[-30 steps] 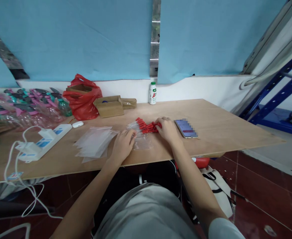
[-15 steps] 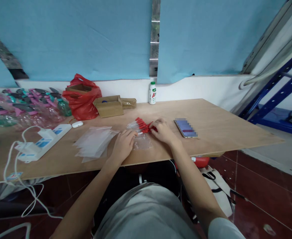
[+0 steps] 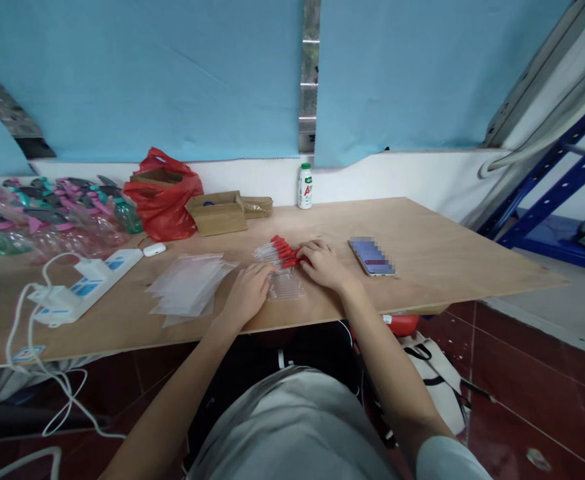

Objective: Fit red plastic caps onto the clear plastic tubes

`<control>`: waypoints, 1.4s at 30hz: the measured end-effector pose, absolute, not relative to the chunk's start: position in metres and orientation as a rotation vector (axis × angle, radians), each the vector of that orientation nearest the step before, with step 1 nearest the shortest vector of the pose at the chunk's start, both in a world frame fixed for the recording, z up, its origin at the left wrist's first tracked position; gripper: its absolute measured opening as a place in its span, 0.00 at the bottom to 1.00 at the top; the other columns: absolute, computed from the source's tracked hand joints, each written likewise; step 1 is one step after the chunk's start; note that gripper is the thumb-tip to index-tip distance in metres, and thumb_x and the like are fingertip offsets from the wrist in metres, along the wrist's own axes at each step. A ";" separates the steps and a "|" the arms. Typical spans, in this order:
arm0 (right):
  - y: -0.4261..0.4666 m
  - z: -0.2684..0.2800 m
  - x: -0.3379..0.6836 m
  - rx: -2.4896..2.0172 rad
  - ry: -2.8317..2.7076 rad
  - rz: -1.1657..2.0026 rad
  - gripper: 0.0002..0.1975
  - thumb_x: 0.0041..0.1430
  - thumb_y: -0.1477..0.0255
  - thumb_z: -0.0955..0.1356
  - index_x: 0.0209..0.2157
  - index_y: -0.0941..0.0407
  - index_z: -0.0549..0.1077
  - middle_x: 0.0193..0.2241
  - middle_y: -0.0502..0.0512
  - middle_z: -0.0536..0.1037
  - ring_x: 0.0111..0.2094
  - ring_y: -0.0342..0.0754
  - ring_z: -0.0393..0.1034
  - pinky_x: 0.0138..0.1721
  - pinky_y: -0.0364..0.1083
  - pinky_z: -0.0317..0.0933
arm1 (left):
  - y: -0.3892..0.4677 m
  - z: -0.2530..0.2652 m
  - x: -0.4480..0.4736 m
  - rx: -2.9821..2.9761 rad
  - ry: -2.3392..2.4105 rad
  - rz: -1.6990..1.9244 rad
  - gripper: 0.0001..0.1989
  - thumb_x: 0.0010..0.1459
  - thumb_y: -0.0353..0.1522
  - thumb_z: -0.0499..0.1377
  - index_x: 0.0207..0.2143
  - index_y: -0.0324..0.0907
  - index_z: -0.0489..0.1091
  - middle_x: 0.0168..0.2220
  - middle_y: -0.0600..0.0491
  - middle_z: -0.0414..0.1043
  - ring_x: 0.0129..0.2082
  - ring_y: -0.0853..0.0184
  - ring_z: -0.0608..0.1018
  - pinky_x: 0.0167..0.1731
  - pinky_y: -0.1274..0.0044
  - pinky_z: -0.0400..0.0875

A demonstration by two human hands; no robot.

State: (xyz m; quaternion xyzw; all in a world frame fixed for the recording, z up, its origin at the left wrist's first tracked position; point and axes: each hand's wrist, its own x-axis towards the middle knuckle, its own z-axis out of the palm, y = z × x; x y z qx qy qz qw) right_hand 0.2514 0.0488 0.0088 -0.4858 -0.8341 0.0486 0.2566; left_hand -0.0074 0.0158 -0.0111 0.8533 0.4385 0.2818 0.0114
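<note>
Several clear pens with red caps [image 3: 285, 252] lie bunched on the wooden table in front of me, some pointing left and one or more reaching right. Just below them, a transparent bag [image 3: 286, 285] shows a row of thin clear barrels. My left hand [image 3: 250, 285] rests on the table at the left edge of this bag, fingers stretched out and tips touching it. My right hand [image 3: 321, 263] is bent over the red ends at the right of the bunch, its fingertips closed on a pen, partly hidden. Loose clear zip bags [image 3: 187, 287] are stacked left of my left hand.
A phone [image 3: 371, 256] lies right of my right hand. Behind stand a white bottle [image 3: 305, 188], a cardboard box [image 3: 218, 215] and a red plastic bag [image 3: 165, 207]. At left are a power strip [image 3: 85, 293] with cables and several spray bottles [image 3: 62, 223].
My right hand has shifted very slightly down and left at the red caps. My left hand, the pens and the bags stay nearly where they were.
</note>
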 end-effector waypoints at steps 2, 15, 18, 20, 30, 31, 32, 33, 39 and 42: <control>0.049 0.010 0.251 -1.307 -2.250 0.141 0.12 0.69 0.76 0.64 0.47 0.53 0.77 0.60 0.61 0.78 0.65 0.61 0.62 0.65 0.64 0.57 | 0.016 -0.011 -0.007 2.656 1.364 0.887 0.16 0.73 0.28 0.50 0.53 0.46 0.76 0.56 0.47 0.80 0.57 0.56 0.78 0.59 0.61 0.72; 0.048 0.022 0.249 -1.243 -2.082 0.089 0.13 0.65 0.79 0.63 0.45 0.54 0.76 0.50 0.62 0.79 0.54 0.59 0.68 0.58 0.55 0.62 | 0.012 -0.010 -0.006 2.657 1.373 0.957 0.13 0.74 0.32 0.53 0.55 0.45 0.73 0.60 0.44 0.73 0.62 0.54 0.74 0.65 0.59 0.69; 0.045 0.028 0.248 -1.154 -1.995 0.094 0.13 0.65 0.79 0.62 0.46 0.54 0.74 0.48 0.62 0.79 0.52 0.58 0.69 0.58 0.54 0.63 | 0.011 -0.008 -0.005 2.632 1.398 1.001 0.14 0.74 0.32 0.54 0.58 0.44 0.70 0.60 0.43 0.72 0.63 0.53 0.74 0.66 0.58 0.69; 0.041 0.033 0.248 -1.091 -1.930 0.120 0.10 0.68 0.76 0.62 0.46 0.53 0.73 0.47 0.61 0.79 0.52 0.58 0.70 0.58 0.54 0.63 | 0.010 -0.006 -0.005 2.598 1.408 1.059 0.15 0.74 0.33 0.54 0.60 0.44 0.69 0.60 0.42 0.71 0.64 0.53 0.73 0.66 0.59 0.68; 0.025 0.038 0.235 -0.886 -1.993 0.461 0.09 0.71 0.64 0.68 0.43 0.53 0.77 0.43 0.55 0.84 0.42 0.51 0.77 0.50 0.49 0.68 | 0.003 0.006 -0.002 2.669 1.487 1.188 0.17 0.77 0.37 0.51 0.62 0.45 0.70 0.62 0.43 0.73 0.62 0.52 0.74 0.63 0.59 0.67; 0.025 0.037 0.234 -0.889 -2.006 0.495 0.08 0.69 0.64 0.69 0.43 0.53 0.78 0.42 0.54 0.84 0.42 0.51 0.77 0.50 0.49 0.69 | 0.002 0.006 -0.001 2.686 1.463 1.161 0.16 0.77 0.36 0.51 0.60 0.45 0.71 0.60 0.44 0.75 0.60 0.53 0.75 0.62 0.60 0.68; 0.024 0.036 0.232 -0.886 -2.020 0.523 0.07 0.68 0.64 0.70 0.42 0.53 0.78 0.41 0.53 0.84 0.41 0.50 0.77 0.49 0.49 0.69 | 0.002 0.006 -0.001 2.698 1.434 1.128 0.15 0.78 0.35 0.49 0.57 0.45 0.72 0.57 0.45 0.76 0.58 0.54 0.76 0.60 0.61 0.69; 0.024 0.035 0.231 -0.876 -2.033 0.541 0.06 0.67 0.65 0.71 0.41 0.52 0.78 0.40 0.52 0.84 0.41 0.50 0.78 0.49 0.48 0.69 | 0.003 0.006 -0.001 2.703 1.405 1.097 0.14 0.78 0.34 0.48 0.54 0.45 0.72 0.54 0.45 0.78 0.55 0.55 0.77 0.57 0.62 0.70; 0.024 0.034 0.231 -0.880 -2.078 0.539 0.04 0.64 0.69 0.71 0.41 0.52 0.79 0.40 0.51 0.85 0.41 0.49 0.78 0.48 0.47 0.69 | 0.005 0.001 -0.001 2.685 1.313 1.066 0.13 0.79 0.34 0.46 0.47 0.44 0.70 0.44 0.47 0.77 0.47 0.58 0.79 0.51 0.66 0.72; 0.026 0.031 0.231 -0.884 -2.080 0.523 0.04 0.64 0.70 0.71 0.41 0.52 0.79 0.40 0.51 0.85 0.40 0.49 0.78 0.47 0.47 0.68 | 0.004 0.000 0.000 2.668 1.303 1.063 0.12 0.79 0.34 0.47 0.48 0.44 0.69 0.45 0.47 0.77 0.47 0.59 0.79 0.50 0.67 0.73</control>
